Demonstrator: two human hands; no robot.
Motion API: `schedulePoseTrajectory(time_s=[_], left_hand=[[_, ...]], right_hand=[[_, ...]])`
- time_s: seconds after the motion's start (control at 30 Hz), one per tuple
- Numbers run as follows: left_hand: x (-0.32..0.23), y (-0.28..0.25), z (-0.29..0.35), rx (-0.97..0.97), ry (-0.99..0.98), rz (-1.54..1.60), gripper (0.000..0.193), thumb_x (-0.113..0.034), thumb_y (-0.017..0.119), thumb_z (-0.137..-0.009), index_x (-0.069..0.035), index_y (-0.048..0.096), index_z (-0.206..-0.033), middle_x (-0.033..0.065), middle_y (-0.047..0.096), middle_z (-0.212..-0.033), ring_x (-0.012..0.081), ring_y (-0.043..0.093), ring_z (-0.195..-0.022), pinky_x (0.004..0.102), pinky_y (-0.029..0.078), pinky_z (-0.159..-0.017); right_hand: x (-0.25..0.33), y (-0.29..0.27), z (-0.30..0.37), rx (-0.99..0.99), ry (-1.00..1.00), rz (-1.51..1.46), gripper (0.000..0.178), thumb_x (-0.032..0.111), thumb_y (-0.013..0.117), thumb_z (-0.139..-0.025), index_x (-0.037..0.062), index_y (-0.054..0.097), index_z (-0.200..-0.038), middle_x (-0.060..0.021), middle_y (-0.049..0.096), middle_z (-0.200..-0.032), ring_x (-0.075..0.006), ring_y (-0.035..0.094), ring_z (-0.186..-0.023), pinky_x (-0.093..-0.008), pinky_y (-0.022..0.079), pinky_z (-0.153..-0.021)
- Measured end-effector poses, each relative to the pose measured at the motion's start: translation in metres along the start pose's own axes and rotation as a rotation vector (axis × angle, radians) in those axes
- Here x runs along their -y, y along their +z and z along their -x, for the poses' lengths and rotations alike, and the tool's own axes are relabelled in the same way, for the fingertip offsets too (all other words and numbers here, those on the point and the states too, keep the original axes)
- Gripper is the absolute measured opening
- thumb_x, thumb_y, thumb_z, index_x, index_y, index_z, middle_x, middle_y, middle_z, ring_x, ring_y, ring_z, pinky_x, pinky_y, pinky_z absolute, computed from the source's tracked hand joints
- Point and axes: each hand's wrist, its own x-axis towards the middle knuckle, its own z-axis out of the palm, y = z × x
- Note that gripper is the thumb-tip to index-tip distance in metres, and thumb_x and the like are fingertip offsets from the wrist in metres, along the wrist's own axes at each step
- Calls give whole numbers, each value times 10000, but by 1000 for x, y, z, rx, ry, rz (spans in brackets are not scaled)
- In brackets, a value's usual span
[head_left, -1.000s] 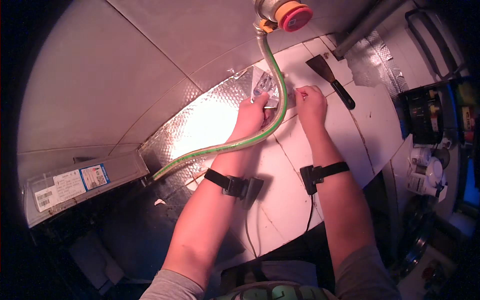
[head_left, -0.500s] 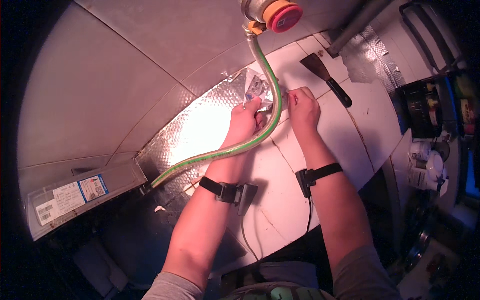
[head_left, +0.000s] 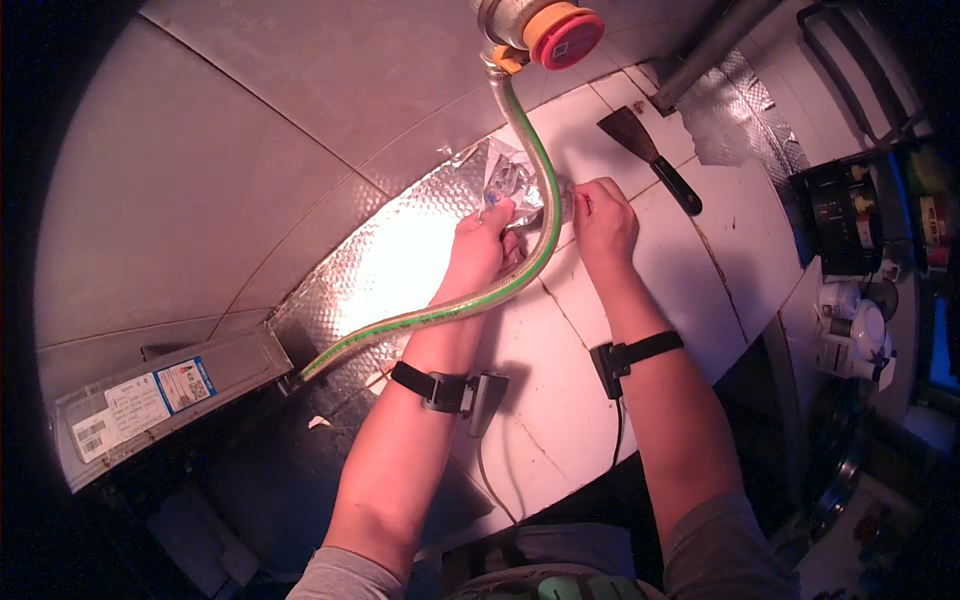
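Observation:
A crumpled piece of silvery foil (head_left: 512, 182), partly whitish, lies at the far end of an embossed silver sheet (head_left: 440, 190) along the wall. My left hand (head_left: 482, 243) is closed on the near edge of the crumpled foil, thumb on top. Just right of the hose, my right hand (head_left: 606, 226) pinches the foil's right side between thumb and fingertips. A clear hose with a green stripe (head_left: 548, 170) arcs over my left forearm and hides part of the foil between my hands. A scraper with a black handle (head_left: 678, 186) lies right of my right hand.
The hose hangs from a metal fitting with a red cap (head_left: 570, 40). White tiles (head_left: 560, 370) cover the counter, and a labelled metal panel (head_left: 240, 360) stands at the left. Another foil patch (head_left: 720, 120), a black basket (head_left: 845, 215) and white containers (head_left: 865, 330) are at the right.
My left hand has shifted slightly left and down, with the crumpled foil in its grip bending a little. My right hand stays almost where it was, still pinching.

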Motion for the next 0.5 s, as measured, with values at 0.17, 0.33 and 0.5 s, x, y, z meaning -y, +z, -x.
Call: schedulePoseTrajectory(time_s=[0.17,0.33,0.5], left_hand=[[-2,-1,3,5,7,-32,265,-270,522,-983,-105,507,-776,-29,438,-540,92,399,-432,248,325,-392],[-1,-4,1,-1,3,-38,267,-276,516,-986,-111,508,-775,-33,432,-541,89,391,-430,245,316,-391],[-7,-3,8,31,2,-54,264,-274,525,-982,-110,510,-776,-36,423,-540,86,381,-428,244,303,-391]], right_hand=[[0,-2,1,4,-15,-19,85,65,686,-779,87,633,-842,-67,636,-887,-301,632,-830,-406,513,-718],[3,-2,2,10,-8,-15,93,63,688,-775,87,631,-845,-67,633,-888,-301,632,-829,-410,512,-720],[5,-3,4,9,-8,-7,98,61,683,-776,85,625,-851,-70,626,-889,-305,629,-829,-417,509,-716]])
